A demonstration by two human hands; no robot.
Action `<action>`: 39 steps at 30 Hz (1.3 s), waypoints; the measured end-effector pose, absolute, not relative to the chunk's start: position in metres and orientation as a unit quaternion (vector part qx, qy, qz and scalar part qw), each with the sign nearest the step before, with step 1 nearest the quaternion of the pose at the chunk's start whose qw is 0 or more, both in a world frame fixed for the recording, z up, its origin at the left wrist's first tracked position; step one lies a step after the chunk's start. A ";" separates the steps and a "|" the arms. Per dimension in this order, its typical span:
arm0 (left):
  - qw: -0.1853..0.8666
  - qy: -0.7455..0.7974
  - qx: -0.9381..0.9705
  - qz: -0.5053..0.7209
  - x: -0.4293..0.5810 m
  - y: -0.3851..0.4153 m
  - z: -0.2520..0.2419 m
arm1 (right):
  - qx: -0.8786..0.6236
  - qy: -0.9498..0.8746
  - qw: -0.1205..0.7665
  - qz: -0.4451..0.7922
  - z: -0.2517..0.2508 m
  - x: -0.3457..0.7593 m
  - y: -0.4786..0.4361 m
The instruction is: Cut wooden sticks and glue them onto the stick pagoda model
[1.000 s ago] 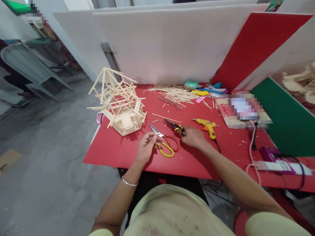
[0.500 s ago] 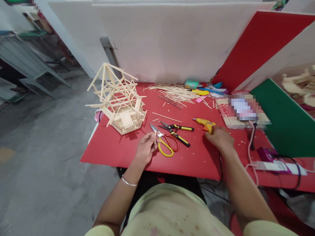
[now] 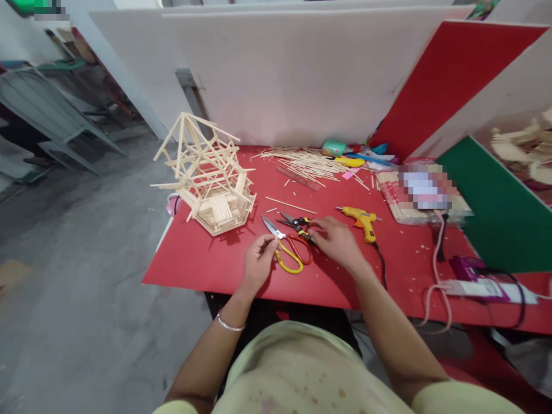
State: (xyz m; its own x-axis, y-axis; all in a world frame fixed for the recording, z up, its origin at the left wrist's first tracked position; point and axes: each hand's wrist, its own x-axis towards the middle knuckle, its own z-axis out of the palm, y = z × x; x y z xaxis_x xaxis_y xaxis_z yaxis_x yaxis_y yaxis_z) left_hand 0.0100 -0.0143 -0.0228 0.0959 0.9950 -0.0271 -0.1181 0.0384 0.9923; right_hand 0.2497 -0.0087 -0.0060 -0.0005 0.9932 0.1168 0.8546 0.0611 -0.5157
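My left hand [image 3: 259, 261] is closed in a pinch near the table's front edge; the short wooden stick seen in it earlier is now barely visible between the fingertips. Beside it lie scissors [image 3: 294, 265] with one yellow and one red handle loop. My right hand [image 3: 338, 244] reaches over the yellow-and-black snips [image 3: 303, 222], its fingers curled around their handles, which it partly hides. A yellow glue gun [image 3: 362, 218] rests on its side to the right of that hand. At the left stands a pavilion-like model [image 3: 207, 178] built of thin wooden sticks.
A pile of thin sticks [image 3: 306, 164], a ruler [image 3: 297, 179] and a yellow cutter [image 3: 349, 162] lie at the back of the red table [image 3: 194, 270]. On the right are a blurred phone [image 3: 426, 188], a power strip [image 3: 478, 290] with cables, and a green board [image 3: 500, 207].
My right hand has let go of the glue gun, now lying on the table, and moved left onto the snips. My left hand has stayed nearly in place.
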 end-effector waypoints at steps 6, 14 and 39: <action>0.542 0.463 0.488 0.504 -0.002 -0.016 -0.033 | -0.647 -0.735 0.159 0.125 -0.015 0.208 -0.020; 0.524 0.466 0.477 0.530 -0.004 -0.019 -0.039 | -0.638 -0.760 0.015 0.125 -0.016 0.175 -0.043; 0.325 0.455 0.674 0.483 -0.009 -0.024 -0.037 | -0.578 -0.749 0.211 0.245 0.001 0.189 -0.069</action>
